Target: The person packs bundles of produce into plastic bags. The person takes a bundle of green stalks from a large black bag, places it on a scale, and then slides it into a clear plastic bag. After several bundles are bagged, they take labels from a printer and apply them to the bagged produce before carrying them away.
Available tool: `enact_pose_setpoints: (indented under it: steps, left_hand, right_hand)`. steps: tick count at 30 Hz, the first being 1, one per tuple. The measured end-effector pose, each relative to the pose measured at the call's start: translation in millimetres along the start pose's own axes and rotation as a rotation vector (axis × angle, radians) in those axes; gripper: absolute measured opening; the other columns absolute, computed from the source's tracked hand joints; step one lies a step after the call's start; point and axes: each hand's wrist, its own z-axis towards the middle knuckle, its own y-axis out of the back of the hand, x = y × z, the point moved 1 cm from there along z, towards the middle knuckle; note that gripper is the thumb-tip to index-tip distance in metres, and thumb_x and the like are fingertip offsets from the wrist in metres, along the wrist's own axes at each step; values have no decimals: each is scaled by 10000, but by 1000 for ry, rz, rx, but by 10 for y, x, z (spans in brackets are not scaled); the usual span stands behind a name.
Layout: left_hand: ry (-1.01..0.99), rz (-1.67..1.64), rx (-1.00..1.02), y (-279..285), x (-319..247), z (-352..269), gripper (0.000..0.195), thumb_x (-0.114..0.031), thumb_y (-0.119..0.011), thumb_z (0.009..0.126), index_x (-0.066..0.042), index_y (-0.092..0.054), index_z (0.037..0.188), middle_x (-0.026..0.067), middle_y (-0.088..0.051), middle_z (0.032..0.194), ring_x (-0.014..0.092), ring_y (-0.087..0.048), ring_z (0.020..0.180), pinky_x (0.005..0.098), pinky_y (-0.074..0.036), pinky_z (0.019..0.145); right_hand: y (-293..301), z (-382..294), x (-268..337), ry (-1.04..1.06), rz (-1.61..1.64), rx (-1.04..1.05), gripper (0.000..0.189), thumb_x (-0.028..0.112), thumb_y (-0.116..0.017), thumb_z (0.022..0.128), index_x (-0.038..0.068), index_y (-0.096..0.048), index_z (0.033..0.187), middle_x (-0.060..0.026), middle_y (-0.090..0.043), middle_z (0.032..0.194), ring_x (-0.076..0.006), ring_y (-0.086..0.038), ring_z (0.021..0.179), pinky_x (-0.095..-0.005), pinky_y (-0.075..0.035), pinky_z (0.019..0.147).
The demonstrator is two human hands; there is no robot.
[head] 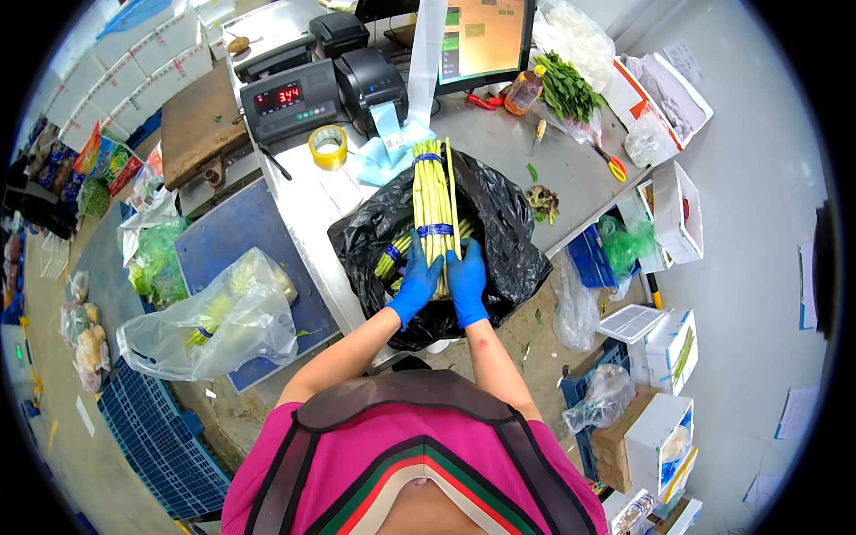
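Observation:
Both of my hands wear blue gloves and hold a bundle of asparagus (430, 194) over an opened black plastic bag (508, 221). Two dark blue bands wrap the bundle, and one loose-looking stalk (452, 194) lies along its right side. My left hand (419, 277) grips the lower left of the bundle. On the lower right, my right hand (467, 277) has its thumb and fingers against the stalks. Inside the bag, another banded asparagus bunch (391, 257) shows left of my hands. The bag's bottom is hidden.
On the metal table (488, 127) are a lit digital scale display (287, 100), a label printer (371, 83), yellow tape (328, 147), a monitor (485, 40), leafy greens (568, 87) and scissors (614, 166). A clear bag of vegetables (221, 321) rests on a blue platform (221, 227) at left. Foam boxes (675, 214) line the right.

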Motion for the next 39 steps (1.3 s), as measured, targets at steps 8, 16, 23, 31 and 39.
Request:
enact_pose_setpoints:
  steps: [8,16,23,31,39]
  left_hand:
    - [54,-25,-3,32,46,-14,768,-186,-528,824,1,5,1345,258,-251,1307,331,-291,1202,342,-244,987]
    - [131,-85,85,134,-83,59,792,-197,-576,805,2,-30,1343,245,-215,1333,301,-270,1221,331,-232,999]
    - [46,-71,-25,79,-54,108,817,-177,-613,760,9,-66,1338,277,-281,1283,358,-320,1180,360,-275,975]
    - [11,30,-37,45,-210,66,793,-186,-589,785,4,-58,1342,263,-249,1310,355,-290,1197,362,-246,987]
    - [48,-34,-21,35,-170,47,749,-213,-545,821,5,-54,1343,257,-205,1338,346,-246,1227,362,-212,1007]
  right_hand:
    - [283,-194,13,-27,99,-58,220,154,-567,793,23,-540,967,-148,-595,816,-175,-560,702,-303,-437,643]
    - [1366,-1487,-268,-274,171,266,438,129,-561,807,104,-453,1231,-37,-587,830,-44,-464,595,-209,-428,583]
    - [1726,-1927,-404,-248,-88,327,441,186,-594,781,170,-483,1207,-96,-630,907,-138,-615,703,-249,-459,633]
    - [1508,-1657,-247,-223,-213,302,419,178,-587,776,202,-502,1186,-96,-618,880,-195,-611,637,-279,-465,564]
    - [1012,-1096,13,334,-490,149,447,151,-532,773,188,-469,1213,-72,-513,697,-244,-505,489,-345,-402,439]
